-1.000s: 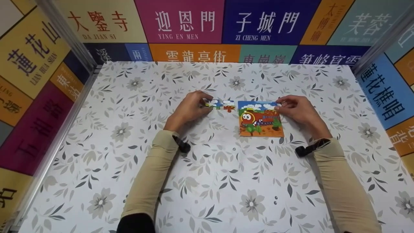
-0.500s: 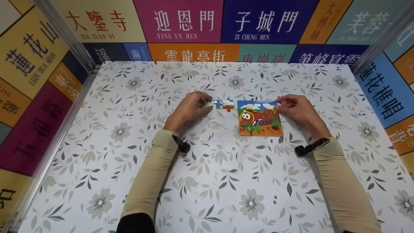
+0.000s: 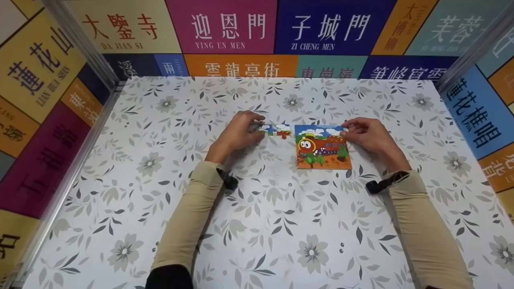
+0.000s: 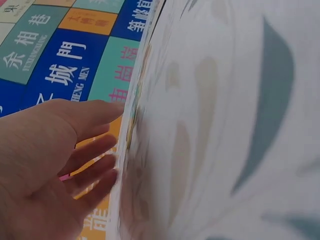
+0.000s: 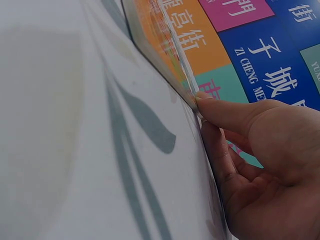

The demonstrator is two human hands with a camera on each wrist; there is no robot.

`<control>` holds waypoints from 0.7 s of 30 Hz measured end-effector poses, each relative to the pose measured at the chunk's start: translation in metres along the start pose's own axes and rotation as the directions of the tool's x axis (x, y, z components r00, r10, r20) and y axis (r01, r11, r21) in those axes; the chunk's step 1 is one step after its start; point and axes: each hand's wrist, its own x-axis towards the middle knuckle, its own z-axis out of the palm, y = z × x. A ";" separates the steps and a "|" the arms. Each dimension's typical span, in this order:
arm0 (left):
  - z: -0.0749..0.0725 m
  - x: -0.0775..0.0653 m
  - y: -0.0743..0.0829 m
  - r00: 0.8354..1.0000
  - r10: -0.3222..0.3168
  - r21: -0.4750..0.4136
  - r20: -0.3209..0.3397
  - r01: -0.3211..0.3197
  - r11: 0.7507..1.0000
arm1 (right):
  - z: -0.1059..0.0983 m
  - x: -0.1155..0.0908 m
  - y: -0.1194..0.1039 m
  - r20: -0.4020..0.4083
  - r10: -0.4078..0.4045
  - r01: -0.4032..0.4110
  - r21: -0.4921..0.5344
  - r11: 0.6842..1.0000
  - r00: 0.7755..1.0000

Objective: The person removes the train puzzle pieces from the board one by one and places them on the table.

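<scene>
My left grip [image 3: 241,130] is parted, thumb and fingers on either side of the left end of a puzzle strip [image 3: 282,131]; I cannot tell whether they touch it. The strip lies flat on the surface [image 3: 241,241]. I judge it light and thin, each piece stiff but the joints liable to separate. Take hold at opposite outer edges; avoid lifting by one end. To its right lies the picture card [image 3: 323,146], its right edge pinched near the upper corner by the thumb and finger of my right grip [image 3: 367,132]. Expect a light, rigid board with a smooth face; hold it by the edges.

Obstructions, left to right: my left fingers partly hide the strip's left end; the card, just beside the strip, limits rightward travel. Printed panels [image 3: 229,30] stand behind, well apart from both.
</scene>
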 end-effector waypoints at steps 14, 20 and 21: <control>0.025 0.017 0.040 0.997 0.071 0.014 0.041 -0.072 0.997 | 0.000 -0.001 -0.001 0.010 0.051 -0.051 -0.003 0.999 0.999; 0.037 0.024 0.054 0.994 0.080 0.002 0.067 -0.081 0.997 | -0.001 0.000 -0.001 0.012 0.042 -0.042 0.002 0.999 0.999; 0.039 0.025 0.055 0.994 0.083 -0.002 0.070 -0.083 0.997 | -0.001 0.000 -0.002 0.011 0.039 -0.040 0.004 0.999 0.999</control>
